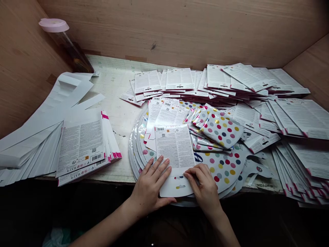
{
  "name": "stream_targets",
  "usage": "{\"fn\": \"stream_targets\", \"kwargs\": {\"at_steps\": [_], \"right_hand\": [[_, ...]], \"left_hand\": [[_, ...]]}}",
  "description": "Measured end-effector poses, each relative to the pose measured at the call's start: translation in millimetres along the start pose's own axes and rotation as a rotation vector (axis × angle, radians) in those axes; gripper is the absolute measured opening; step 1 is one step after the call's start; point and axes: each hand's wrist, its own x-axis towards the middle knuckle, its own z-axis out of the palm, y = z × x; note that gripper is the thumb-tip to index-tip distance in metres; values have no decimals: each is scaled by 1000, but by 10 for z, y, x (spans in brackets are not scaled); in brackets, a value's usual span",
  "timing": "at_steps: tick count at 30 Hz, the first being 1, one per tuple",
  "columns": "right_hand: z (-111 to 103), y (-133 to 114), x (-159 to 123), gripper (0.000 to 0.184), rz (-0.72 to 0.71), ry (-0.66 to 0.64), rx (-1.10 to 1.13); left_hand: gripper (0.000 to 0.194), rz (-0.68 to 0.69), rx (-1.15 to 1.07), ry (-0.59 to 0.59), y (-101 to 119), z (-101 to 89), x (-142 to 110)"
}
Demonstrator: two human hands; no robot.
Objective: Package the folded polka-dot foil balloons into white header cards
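A white printed card (176, 147) with a barcode, a QR code and a hang hole lies before me on a stack of round polka-dot foil sheets (226, 168). Spread across the card's lower left part is my left hand (151, 183), its fingers laid flat. My right hand (204, 185) pinches at the card's right side, near a fold line above the hang hole. Just behind are more printed cards (172, 115) and several folded polka-dot foil packets (221, 128). What lies beneath the card is partly hidden.
Printed cards (180, 79) in heaps line the back, and further piles (305, 154) reach the right front edge. On the left are a stack of cards (81, 144) and white paper sleeves (33, 147). A pink-lidded bottle (68, 48) leans in the corner. Wooden walls (180, 31) enclose the table.
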Motion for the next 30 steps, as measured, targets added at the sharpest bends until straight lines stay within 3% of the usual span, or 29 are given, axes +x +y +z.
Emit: {"fn": "stream_targets", "kwargs": {"at_steps": [5, 10, 17, 19, 23, 25, 28, 30], "right_hand": [[-10, 16, -17, 16, -27, -79, -50], [-5, 50, -48, 6, -16, -24, -5], [98, 28, -14, 15, -85, -11, -192], [-21, 12, -121, 16, -118, -73, -170], [-526, 33, -450, 17, -194, -388, -110], [-718, 53, -531, 25, -185, -410, -151], [-678, 39, -458, 14, -192, -311, -161], [-468, 5, -339, 30, -263, -287, -142]], "left_hand": [[89, 5, -16, 16, -6, -4, 1], [89, 31, 40, -3, -33, -4, -17], [89, 56, 56, 29, -58, 25, -14], [88, 81, 112, 49, -51, 18, -8], [87, 141, 289, 82, -39, -28, 3], [86, 202, 354, 87, -45, -48, -1], [63, 292, 349, 111, -52, -58, -27], [42, 305, 273, 189, -36, -61, -46]]}}
